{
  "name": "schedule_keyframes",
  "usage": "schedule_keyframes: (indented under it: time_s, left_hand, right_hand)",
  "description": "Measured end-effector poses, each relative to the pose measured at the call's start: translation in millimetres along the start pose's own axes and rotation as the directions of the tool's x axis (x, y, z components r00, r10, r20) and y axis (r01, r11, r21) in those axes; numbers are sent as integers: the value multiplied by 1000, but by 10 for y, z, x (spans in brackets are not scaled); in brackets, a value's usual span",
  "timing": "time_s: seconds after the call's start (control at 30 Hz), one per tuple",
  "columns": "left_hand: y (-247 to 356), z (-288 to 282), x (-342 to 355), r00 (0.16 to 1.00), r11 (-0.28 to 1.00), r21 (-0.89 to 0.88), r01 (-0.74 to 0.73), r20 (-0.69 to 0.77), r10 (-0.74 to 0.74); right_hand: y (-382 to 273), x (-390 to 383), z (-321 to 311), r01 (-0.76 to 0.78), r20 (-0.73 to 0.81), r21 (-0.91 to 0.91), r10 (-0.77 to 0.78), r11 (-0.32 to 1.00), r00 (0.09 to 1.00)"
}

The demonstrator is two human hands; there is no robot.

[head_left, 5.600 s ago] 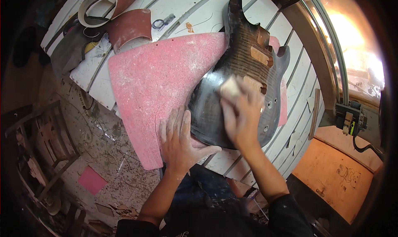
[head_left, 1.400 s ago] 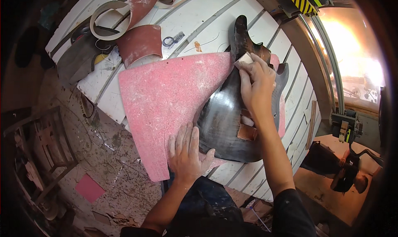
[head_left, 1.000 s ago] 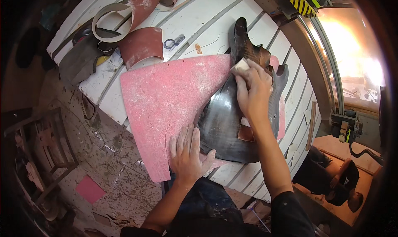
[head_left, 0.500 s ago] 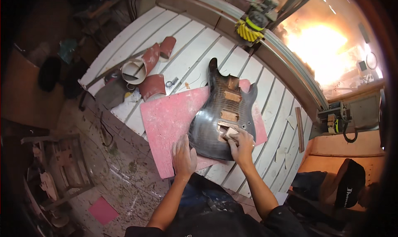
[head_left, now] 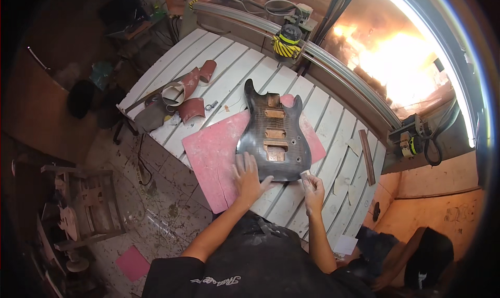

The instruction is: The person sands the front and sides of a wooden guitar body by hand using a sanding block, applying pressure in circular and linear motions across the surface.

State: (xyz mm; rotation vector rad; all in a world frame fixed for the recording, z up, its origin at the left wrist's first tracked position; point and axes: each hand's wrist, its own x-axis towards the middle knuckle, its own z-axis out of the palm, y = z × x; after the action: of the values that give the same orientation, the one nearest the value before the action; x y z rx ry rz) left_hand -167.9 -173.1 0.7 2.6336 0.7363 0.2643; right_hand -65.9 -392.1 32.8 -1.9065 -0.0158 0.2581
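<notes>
A dark electric guitar body (head_left: 255,141) with bare-wood cavities lies face up on a pink sheet (head_left: 208,147). My left hand (head_left: 246,178) is open, its fingers spread over the lower left edge of the body. At the lower right edge, my right hand (head_left: 313,195) pinches a small pale sanding block (head_left: 305,176). The block is at the rim of the body; whether it touches cannot be made out. Pale dust coats both hands.
Beneath lies a white slatted table (head_left: 333,141). Reddish sandpaper rolls (head_left: 191,109) sit at its far left, and a wooden strip (head_left: 366,157) on the right. A machine gantry rail (head_left: 344,87) spans the back. Another person (head_left: 424,256) is at lower right.
My right hand has moved with the block from the cavity to the body's lower right edge. My left hand has come onto the body from the pink sheet, fingers spreading. The view has shifted.
</notes>
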Motion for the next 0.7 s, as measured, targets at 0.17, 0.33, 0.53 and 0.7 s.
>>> schedule_keyframes:
  time_s: [0.17,0.33,0.53,0.7]
  left_hand:
    - [76,97,-179,956,962,20,-272,121,268]
    - [-221,184,-234,952,946,111,-305,17,305]
    - [-441,-180,-33,998,998,13,-59,25,59]
    - [-718,-348,289,997,997,2,76,-19,-76]
  right_hand:
    - [257,762,-70,32,-68,196,-19,980,997]
    - [57,1182,105,-19,61,227,6,974,998]
    - [119,991,400,166,117,77,-174,983,978]
    - [93,346,648,-15,145,81,3,997,989]
